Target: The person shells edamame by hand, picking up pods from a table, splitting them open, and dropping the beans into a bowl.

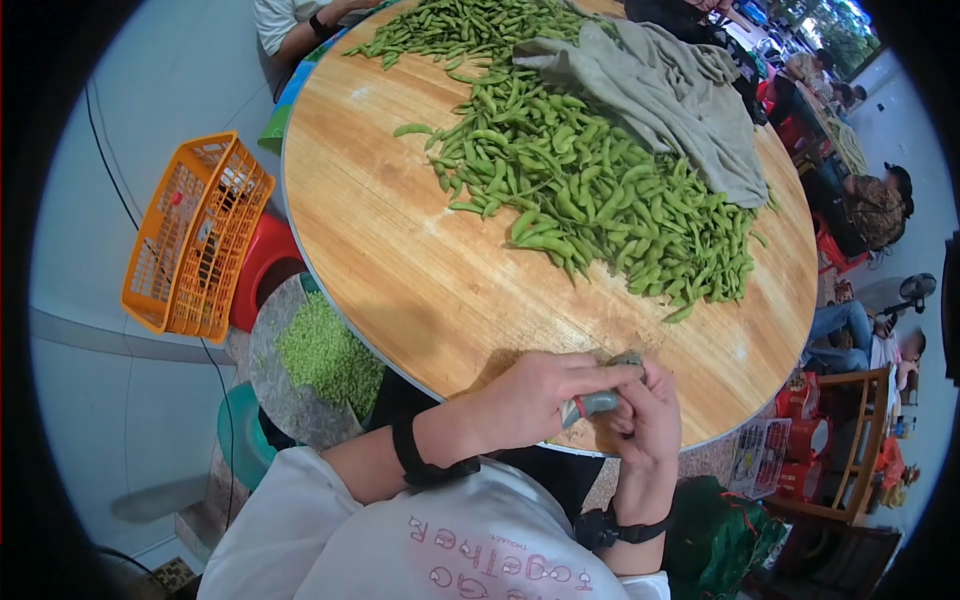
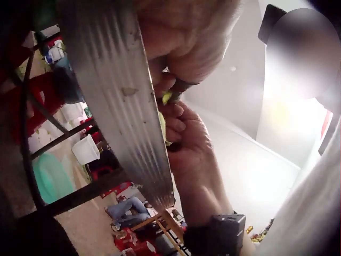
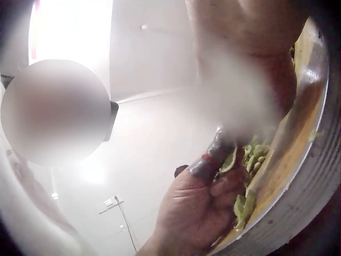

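Observation:
Over the near edge of the round wooden table point(image 1: 380, 190), both hands meet with curled fingers. My left hand point(image 1: 525, 395) wears a grey thumb wrap point(image 1: 597, 403) with a red band. In the right wrist view this left hand point(image 3: 194, 208) holds several green soybean pods point(image 3: 242, 208) against its fingers. My right hand point(image 1: 652, 410) faces it, fingertips at the left thumb. Seen from the left wrist, the right hand point(image 2: 194, 146) pinches a yellow-green pod point(image 2: 162, 128), mostly hidden by the table rim. A big heap of soybean pods point(image 1: 600, 190) lies beyond both hands.
A grey-green cloth point(image 1: 660, 95) covers part of the heap. Below the table's left edge, shelled green beans point(image 1: 325, 355) lie on a grey surface beside a red stool point(image 1: 265, 265) and orange basket point(image 1: 195, 240). Another person's arm point(image 1: 300, 40) is at the far left edge.

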{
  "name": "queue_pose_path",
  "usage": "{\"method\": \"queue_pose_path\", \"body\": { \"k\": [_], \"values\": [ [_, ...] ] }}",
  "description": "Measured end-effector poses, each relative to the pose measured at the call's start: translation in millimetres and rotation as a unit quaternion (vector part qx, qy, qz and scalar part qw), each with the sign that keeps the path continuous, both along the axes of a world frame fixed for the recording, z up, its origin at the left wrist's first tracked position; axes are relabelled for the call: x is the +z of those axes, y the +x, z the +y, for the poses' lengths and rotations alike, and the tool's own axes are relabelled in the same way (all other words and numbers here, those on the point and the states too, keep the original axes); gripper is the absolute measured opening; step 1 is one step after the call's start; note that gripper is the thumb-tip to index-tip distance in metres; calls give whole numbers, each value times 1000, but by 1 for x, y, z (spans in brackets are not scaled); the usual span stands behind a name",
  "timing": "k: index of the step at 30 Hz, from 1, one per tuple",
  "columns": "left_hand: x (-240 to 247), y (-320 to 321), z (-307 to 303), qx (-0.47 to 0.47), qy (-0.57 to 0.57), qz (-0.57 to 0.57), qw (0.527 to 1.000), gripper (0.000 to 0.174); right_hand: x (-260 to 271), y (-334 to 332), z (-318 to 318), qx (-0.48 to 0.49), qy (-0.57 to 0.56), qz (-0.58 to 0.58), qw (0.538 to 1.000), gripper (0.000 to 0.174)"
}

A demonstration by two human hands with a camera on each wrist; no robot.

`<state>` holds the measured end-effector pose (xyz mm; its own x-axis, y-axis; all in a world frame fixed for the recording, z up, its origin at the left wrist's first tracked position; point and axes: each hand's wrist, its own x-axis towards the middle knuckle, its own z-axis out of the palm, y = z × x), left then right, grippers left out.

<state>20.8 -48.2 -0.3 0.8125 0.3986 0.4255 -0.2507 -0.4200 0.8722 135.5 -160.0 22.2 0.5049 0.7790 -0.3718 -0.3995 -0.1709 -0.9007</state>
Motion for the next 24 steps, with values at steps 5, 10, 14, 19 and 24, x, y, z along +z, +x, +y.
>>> {"method": "queue_pose_path", "body": {
  "k": [5,10,14,19,24],
  "values": [
    [4,-1,5,-97,-30,-65,993,32,-12,-6,-8,-25,183,353,917,8],
    [4,-7,5,-150,-312,33,937,20,-2,-15,0,-62,173,299,936,9],
    [-7,-7,8,-209,-564,25,798,14,-1,-23,6,-86,135,148,976,9],
    [-5,-14,15,-189,-546,71,813,14,5,-23,5,-132,122,120,976,10],
    [3,-84,53,-41,-508,-18,860,36,22,16,-26,328,100,-79,936,17]
  ]
}}
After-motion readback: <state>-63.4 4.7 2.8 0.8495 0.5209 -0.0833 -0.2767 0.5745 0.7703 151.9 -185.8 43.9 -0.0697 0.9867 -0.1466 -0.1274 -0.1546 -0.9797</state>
